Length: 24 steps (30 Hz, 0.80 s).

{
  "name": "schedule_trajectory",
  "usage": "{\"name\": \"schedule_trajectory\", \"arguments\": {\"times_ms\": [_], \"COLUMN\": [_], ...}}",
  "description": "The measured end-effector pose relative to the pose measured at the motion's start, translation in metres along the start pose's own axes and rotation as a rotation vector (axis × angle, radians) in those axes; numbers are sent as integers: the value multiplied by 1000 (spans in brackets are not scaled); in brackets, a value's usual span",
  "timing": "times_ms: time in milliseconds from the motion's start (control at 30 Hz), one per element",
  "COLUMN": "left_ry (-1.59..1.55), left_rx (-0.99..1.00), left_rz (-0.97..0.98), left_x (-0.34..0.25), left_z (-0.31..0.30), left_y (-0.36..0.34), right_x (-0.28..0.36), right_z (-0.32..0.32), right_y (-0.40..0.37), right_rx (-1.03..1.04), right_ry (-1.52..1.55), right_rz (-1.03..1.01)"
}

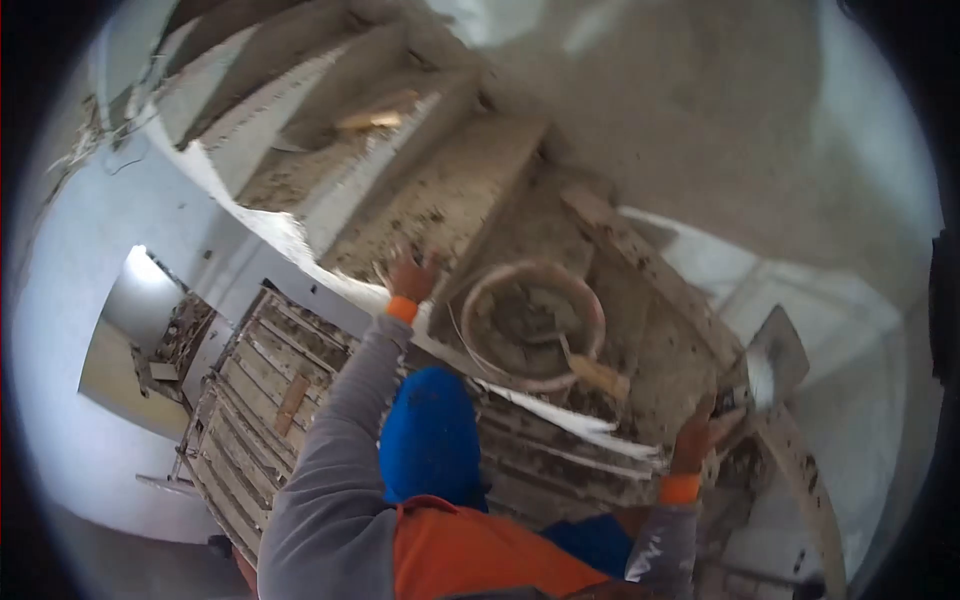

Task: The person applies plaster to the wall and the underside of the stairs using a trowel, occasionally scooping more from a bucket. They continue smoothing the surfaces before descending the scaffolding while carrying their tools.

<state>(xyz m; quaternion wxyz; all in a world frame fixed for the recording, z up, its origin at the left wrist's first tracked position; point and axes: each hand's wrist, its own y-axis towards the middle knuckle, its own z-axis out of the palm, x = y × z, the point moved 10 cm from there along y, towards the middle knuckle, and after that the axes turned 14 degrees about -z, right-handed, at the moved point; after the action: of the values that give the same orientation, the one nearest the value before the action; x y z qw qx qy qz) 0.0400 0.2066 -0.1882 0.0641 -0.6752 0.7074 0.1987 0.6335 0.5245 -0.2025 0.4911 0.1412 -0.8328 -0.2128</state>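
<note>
My left hand (412, 275) rests on a dusty stair tread (440, 200), fingers spread and nothing in it. To its right stands a round bucket (597, 335) with grey mortar (510, 320) inside. A trowel with a wooden handle (600, 375) lies in the bucket, its handle leaning over the rim. My right hand (697, 440) is lower right, thumb and fingers apart, close to a flat plastering trowel (785, 355) whose metal blade tilts upward against the wall side. Its fingertips are near that trowel's handle end.
Winding concrete steps (330, 90) climb to the upper left, with debris and a wood scrap (375, 118) on one. A long board (660, 270) runs along the wall. Below left is a slatted wooden platform (255, 390). A jagged white edge (260, 225) borders the stairs.
</note>
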Motion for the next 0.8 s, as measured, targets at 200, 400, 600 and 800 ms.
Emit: {"name": "schedule_trajectory", "arguments": {"times_ms": [200, 400, 600, 800], "left_ry": [-67, -92, -305, 162], "left_rx": [-277, -326, -418, -218], "left_rz": [267, 501, 684, 470], "left_x": [-7, 3, -30, -28], "left_z": [8, -6, -105, -59], "left_y": [9, -12, -126, -121], "right_x": [0, 2, 9, 40], "right_z": [-8, -3, -15, -66], "right_y": [5, -3, -15, -10], "right_rx": [-98, 23, 147, -124], "right_ry": [133, -332, 54, 148], "right_rz": [-21, -227, 210, 1]}}
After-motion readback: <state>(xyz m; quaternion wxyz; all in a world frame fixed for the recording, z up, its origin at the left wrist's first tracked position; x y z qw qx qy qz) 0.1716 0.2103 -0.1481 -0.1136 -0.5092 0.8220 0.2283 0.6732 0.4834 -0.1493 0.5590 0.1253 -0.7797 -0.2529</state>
